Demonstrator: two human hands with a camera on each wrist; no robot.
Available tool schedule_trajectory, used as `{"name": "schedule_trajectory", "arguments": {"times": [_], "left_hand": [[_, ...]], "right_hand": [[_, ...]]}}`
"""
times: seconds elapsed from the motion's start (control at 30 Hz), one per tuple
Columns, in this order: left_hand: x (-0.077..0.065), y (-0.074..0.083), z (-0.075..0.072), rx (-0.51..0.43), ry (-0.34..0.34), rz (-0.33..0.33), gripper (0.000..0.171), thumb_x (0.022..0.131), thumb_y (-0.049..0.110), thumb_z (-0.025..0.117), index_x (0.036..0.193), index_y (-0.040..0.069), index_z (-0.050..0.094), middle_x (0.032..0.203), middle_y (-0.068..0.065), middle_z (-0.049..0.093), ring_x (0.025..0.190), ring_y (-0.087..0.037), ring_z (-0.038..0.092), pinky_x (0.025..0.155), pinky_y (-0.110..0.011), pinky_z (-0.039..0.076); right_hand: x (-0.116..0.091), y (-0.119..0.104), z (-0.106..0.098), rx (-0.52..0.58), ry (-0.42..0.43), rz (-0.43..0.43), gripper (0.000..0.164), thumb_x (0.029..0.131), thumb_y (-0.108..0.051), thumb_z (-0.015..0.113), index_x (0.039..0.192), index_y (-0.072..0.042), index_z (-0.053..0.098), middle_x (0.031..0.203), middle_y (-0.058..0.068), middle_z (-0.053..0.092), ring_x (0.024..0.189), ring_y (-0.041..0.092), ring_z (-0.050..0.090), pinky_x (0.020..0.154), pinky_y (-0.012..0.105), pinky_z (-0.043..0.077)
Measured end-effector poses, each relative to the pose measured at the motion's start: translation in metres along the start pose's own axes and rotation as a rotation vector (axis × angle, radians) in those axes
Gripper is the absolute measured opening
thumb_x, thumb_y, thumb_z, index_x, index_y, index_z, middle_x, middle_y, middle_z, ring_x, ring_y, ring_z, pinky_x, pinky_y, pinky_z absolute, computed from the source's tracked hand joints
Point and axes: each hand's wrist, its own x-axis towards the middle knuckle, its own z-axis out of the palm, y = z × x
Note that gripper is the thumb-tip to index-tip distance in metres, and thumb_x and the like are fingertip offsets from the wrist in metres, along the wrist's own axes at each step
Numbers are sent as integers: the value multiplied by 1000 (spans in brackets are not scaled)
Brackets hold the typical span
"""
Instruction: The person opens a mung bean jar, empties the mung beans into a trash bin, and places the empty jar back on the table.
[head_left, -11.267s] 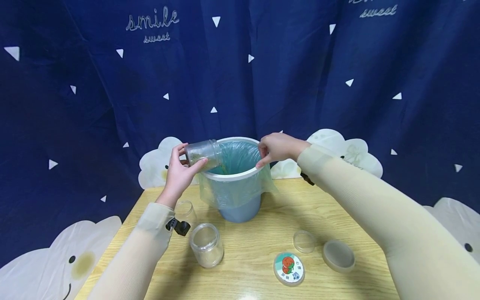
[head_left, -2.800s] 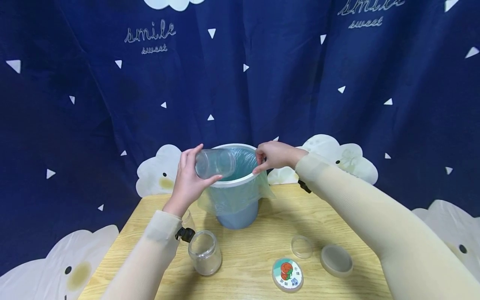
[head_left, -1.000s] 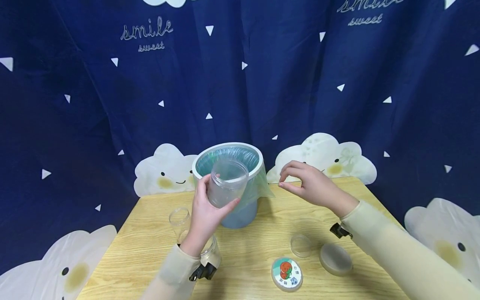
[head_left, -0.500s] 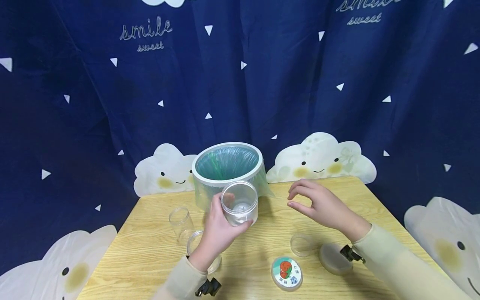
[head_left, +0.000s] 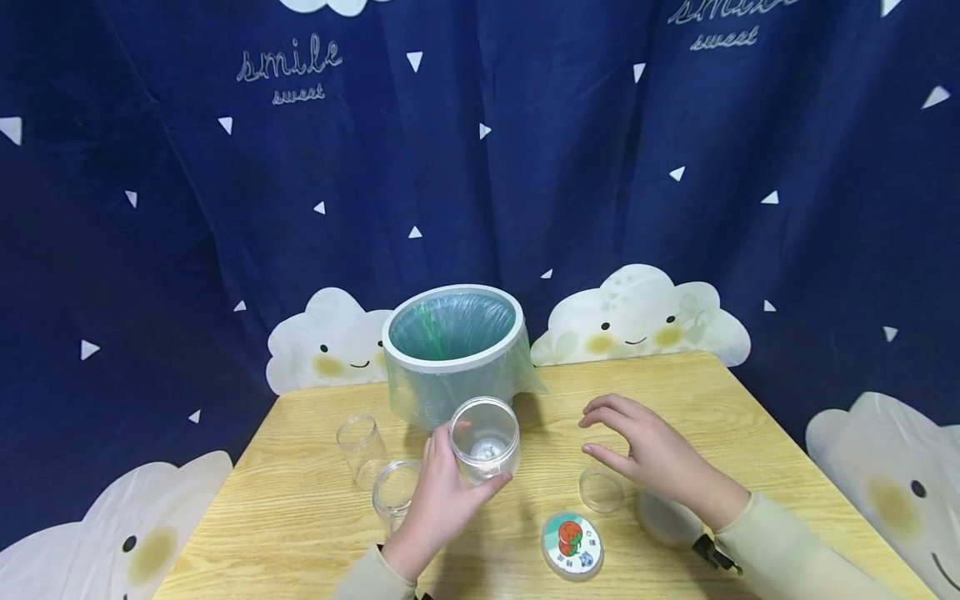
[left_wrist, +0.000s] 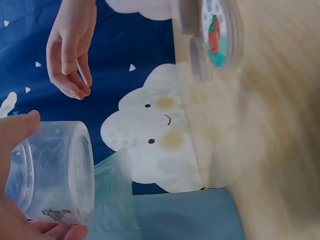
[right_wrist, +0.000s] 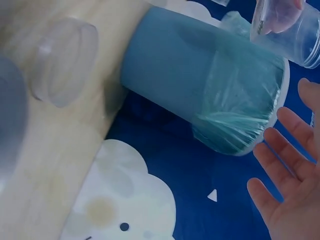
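Observation:
My left hand [head_left: 442,496] grips a clear plastic jar [head_left: 489,454], its mouth upward, above the table in front of the bin. A small dark patch [left_wrist: 57,215] shows at the jar's base in the left wrist view. To the right, my right hand [head_left: 651,450] hovers with relaxed, parted fingers, holding nothing; the right wrist view shows its bare palm [right_wrist: 295,195]. Just below it lies a small clear lid [head_left: 601,490]. A light-blue bin [right_wrist: 165,65] lined with a thin green bag [head_left: 420,392] stands behind the jar, its white rim [head_left: 450,364] exposed.
Left on the wooden table [head_left: 285,500] stand a slim clear jar [head_left: 362,454] and a wider clear jar [head_left: 393,492], partly behind my left hand. A tomato-printed lid [head_left: 572,546] lies in front, with a larger lid [head_left: 663,521] under my right forearm. A blue curtain [head_left: 465,167] hangs behind.
Earlier the jar lay tipped over the bin with greenish-brown bits inside; now it is upright, lower and nearer. My right hand has left the bin rim and come down to the right.

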Motion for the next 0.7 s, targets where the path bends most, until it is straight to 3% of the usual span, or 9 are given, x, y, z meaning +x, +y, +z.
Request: {"name": "schedule_trajectory", "arguments": {"times": [0.27,0.43,0.7], "left_hand": [[-12,-10,7,-6,-37,-37,87,73,34,94,138,5,44,132,-14,53,127,-32,50,103,-56,46],[-20,-14,10,-36,-98,-62,91,74,33,93,142,4,41,135,-15,52,129,-35,50,106,-60,44],[-33,-27,20,-12,-160,-43,93,70,25,95,143,1,44,133,-15,58,125,-34,58,106,-58,47]], "right_hand": [[-16,-11,10,-6,-47,53,30,87,-29,83,113,-23,69,120,-8,65,109,12,66,93,39,58],[-23,-20,13,18,-61,53,30,89,-31,82,115,-27,68,122,-11,65,110,10,65,93,39,58],[-30,-25,16,23,-78,39,28,92,-36,79,116,-28,67,123,-13,63,110,9,64,92,39,57]]}}
